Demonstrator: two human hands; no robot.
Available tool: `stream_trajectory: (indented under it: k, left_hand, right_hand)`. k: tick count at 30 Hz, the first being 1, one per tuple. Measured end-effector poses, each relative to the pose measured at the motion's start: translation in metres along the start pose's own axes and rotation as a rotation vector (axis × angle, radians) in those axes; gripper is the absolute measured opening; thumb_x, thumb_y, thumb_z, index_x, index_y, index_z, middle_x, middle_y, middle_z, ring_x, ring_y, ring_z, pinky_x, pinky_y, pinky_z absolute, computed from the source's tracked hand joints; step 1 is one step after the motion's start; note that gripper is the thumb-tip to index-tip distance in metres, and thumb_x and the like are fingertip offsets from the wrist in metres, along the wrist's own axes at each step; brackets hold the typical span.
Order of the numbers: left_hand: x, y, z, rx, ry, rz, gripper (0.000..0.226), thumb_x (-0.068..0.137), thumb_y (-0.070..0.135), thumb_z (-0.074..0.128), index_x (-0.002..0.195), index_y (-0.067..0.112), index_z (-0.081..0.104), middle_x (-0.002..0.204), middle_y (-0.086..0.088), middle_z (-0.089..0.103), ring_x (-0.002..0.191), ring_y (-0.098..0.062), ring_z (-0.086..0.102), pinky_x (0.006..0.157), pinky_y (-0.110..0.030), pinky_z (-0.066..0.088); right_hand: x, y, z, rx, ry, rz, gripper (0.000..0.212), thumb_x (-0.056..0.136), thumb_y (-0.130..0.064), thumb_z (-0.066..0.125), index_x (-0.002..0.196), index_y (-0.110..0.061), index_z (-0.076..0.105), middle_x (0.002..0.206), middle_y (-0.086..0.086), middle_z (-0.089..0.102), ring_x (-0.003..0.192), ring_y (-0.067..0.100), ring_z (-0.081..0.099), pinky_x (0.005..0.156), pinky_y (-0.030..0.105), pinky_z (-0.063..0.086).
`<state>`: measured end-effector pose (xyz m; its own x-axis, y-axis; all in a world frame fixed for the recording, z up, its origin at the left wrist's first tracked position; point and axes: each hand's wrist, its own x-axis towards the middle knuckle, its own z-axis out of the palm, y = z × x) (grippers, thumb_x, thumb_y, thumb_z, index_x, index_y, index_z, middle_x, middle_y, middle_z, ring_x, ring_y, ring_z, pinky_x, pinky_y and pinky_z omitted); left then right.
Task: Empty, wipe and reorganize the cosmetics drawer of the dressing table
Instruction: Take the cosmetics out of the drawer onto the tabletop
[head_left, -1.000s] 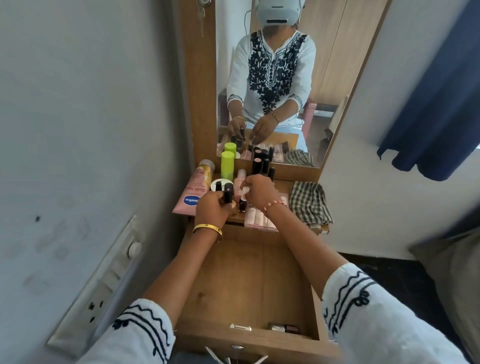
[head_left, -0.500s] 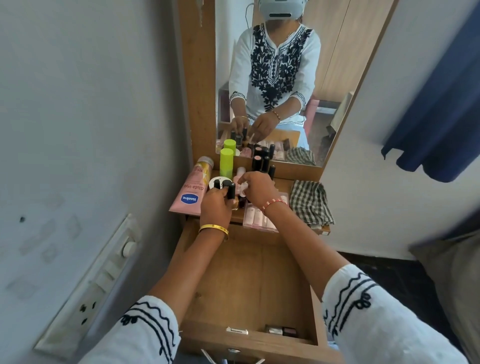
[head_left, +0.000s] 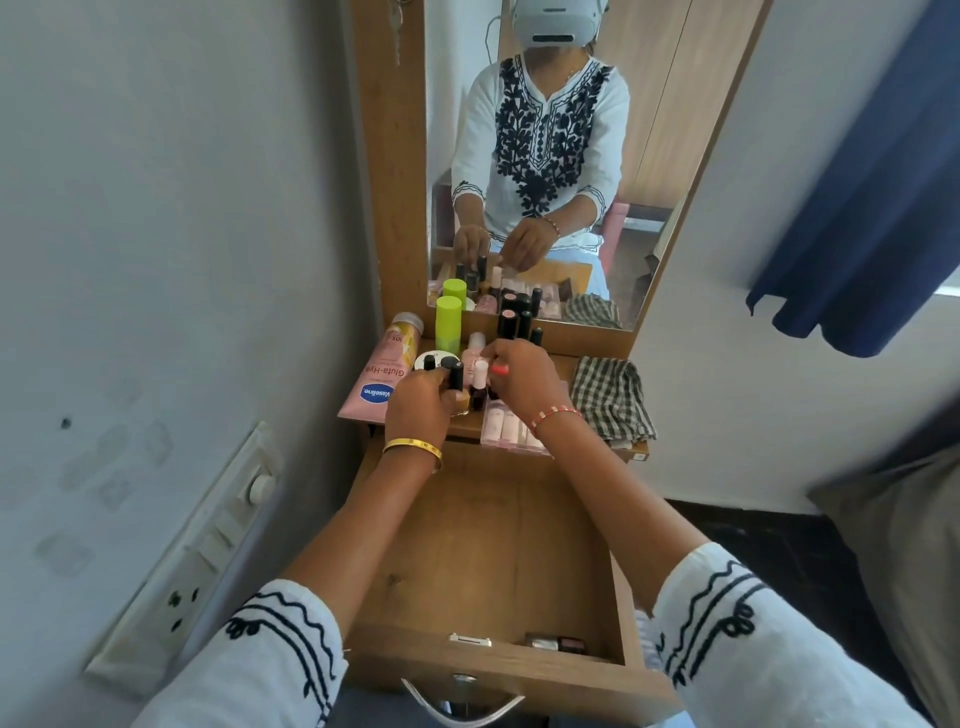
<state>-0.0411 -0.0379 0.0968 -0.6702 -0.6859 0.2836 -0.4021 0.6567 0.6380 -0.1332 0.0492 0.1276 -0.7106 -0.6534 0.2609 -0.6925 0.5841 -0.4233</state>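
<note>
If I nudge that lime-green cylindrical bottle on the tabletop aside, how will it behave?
The lime-green cylindrical bottle stands upright, tall and narrow, so a push near its top would probably tip it. Its round body would likely roll once down. The black lipstick tubes stand upright nearby and could topple with it.
</note>
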Motion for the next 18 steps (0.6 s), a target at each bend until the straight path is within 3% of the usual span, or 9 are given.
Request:
stream_trajectory:
  k: [4, 8, 11, 14, 16, 18]
  left_hand:
    - [-0.022, 0.000, -0.013, -0.065, 0.062, 0.014, 0.031, 0.089, 0.015, 0.055, 0.118, 0.005, 0.060, 0.115, -0.017, 0.063, 0.105, -0.030, 0.058, 0.088, -0.035, 0.047]
    - [-0.060, -0.010, -0.017, -0.228, 0.003, -0.023, 0.025, 0.091, 0.014, 0.051, 0.111, 0.008, 0.064, 0.112, -0.011, 0.066, 0.101, -0.022, 0.061, 0.083, -0.022, 0.043]
    - [-0.085, -0.017, -0.008, -0.249, -0.161, -0.116, 0.022, 0.090, 0.016, 0.053, 0.107, 0.013, 0.067, 0.107, -0.005, 0.069, 0.095, -0.016, 0.062, 0.079, -0.018, 0.043]
    - [-0.104, -0.021, 0.004, -0.254, -0.300, -0.158, 0.019, 0.087, 0.014, 0.056, 0.101, 0.013, 0.070, 0.099, -0.005, 0.070, 0.090, -0.018, 0.063, 0.079, -0.020, 0.044]
    - [-0.114, -0.025, 0.011, -0.260, -0.379, -0.185, 0.017, 0.087, 0.016, 0.057, 0.098, 0.014, 0.070, 0.095, -0.006, 0.071, 0.087, -0.018, 0.062, 0.073, -0.019, 0.043]
    - [-0.122, -0.029, 0.018, -0.283, -0.458, -0.211, 0.016, 0.087, 0.016, 0.057, 0.097, 0.015, 0.070, 0.093, -0.008, 0.070, 0.085, -0.016, 0.062, 0.073, -0.020, 0.042]
  right_hand:
    - [-0.031, -0.001, -0.011, 0.118, 0.063, 0.033, 0.019, 0.087, -0.012, 0.056, 0.104, -0.012, 0.065, 0.099, 0.007, 0.067, 0.086, 0.017, 0.060, 0.072, 0.024, 0.043]
    - [-0.073, -0.005, -0.012, 0.234, 0.013, 0.107, 0.005, 0.087, -0.020, 0.059, 0.083, -0.019, 0.063, 0.077, 0.000, 0.061, 0.070, 0.012, 0.054, 0.069, 0.030, 0.049]
    - [-0.098, -0.001, -0.002, 0.275, -0.244, 0.171, 0.009, 0.089, -0.021, 0.058, 0.080, -0.018, 0.060, 0.083, 0.001, 0.060, 0.072, 0.013, 0.056, 0.067, 0.027, 0.051]
    - [-0.122, 0.016, 0.012, 0.129, -0.640, 0.210, 0.010, 0.088, -0.019, 0.058, 0.080, -0.014, 0.061, 0.081, 0.006, 0.063, 0.062, 0.012, 0.057, 0.058, 0.021, 0.049]
    - [-0.140, 0.035, 0.029, 0.001, -0.858, 0.279, 0.016, 0.087, -0.017, 0.058, 0.096, -0.007, 0.066, 0.091, 0.011, 0.067, 0.070, 0.017, 0.062, 0.066, 0.026, 0.053]
    - [-0.158, 0.054, 0.045, -0.151, -0.985, 0.397, 0.026, 0.088, -0.018, 0.056, 0.110, -0.005, 0.063, 0.107, 0.011, 0.065, 0.091, 0.023, 0.063, 0.081, 0.031, 0.052]
